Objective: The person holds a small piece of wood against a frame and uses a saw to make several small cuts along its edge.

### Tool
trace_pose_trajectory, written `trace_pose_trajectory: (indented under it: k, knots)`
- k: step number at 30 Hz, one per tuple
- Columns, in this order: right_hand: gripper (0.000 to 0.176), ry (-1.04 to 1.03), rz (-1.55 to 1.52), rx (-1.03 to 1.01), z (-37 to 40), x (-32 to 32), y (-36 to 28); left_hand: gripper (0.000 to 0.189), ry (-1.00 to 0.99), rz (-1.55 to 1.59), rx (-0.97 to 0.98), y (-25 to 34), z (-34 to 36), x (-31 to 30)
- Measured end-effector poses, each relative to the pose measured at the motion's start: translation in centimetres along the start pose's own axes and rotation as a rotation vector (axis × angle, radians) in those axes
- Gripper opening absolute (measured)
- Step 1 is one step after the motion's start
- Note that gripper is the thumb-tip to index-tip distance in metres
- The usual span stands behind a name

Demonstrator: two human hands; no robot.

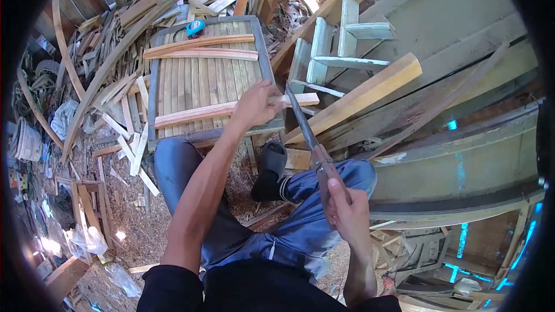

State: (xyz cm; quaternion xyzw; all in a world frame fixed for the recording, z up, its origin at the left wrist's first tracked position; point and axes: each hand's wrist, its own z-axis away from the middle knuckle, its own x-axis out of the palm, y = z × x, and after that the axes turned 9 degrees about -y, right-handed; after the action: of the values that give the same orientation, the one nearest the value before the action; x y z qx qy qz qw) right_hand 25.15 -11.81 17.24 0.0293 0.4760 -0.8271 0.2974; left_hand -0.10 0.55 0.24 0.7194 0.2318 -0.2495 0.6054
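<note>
Left grip [253, 106] holds the wood strip [302, 99], prob light but stiff; I'd grab toward 9 o'clock. Right grip [350, 212] is wrapped round the knife [303, 120].

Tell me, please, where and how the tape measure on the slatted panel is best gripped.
Grip the tape measure by its rounded sides, from above: the wooden strip along its near side would likely hinder a low reach.

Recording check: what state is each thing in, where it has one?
Right hand: closed on the long tool.
Long tool: held, dark end pointing away.
Slatted panel: slats facing up.
Left hand: bent over the near strip, grip unclear.
Near strip: lying across the panel.
Tape measure: lying on the panel.
</note>
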Motion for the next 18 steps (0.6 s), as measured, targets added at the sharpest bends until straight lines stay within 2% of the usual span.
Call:
trace_pose_trajectory:
  k: [6, 11, 13, 18]
  knots:
    - [0.054, -0.022, -0.009, 0.012, 0.4, 0.3, -1.5, 0.030, 0.008, -0.009, 0.051, -0.5, -0.1, 0.1]
    - [0.044, -0.076, -0.064, -0.094, 1.1, -0.4, -5.2, 0.030, -0.029, -0.046, 0.073, 0.3, 0.6, -0.1]
    - [0.043, -0.070, -0.084, -0.124, 0.6, -0.6, -6.0, 0.030, 0.035, -0.069, 0.083, 0.2, 0.9, 0.3]
    - [0.043, -0.011, -0.073, -0.149, 1.3, 0.5, -4.7, 0.031, 0.049, -0.069, 0.076, 0.4, 1.1, 0.3]
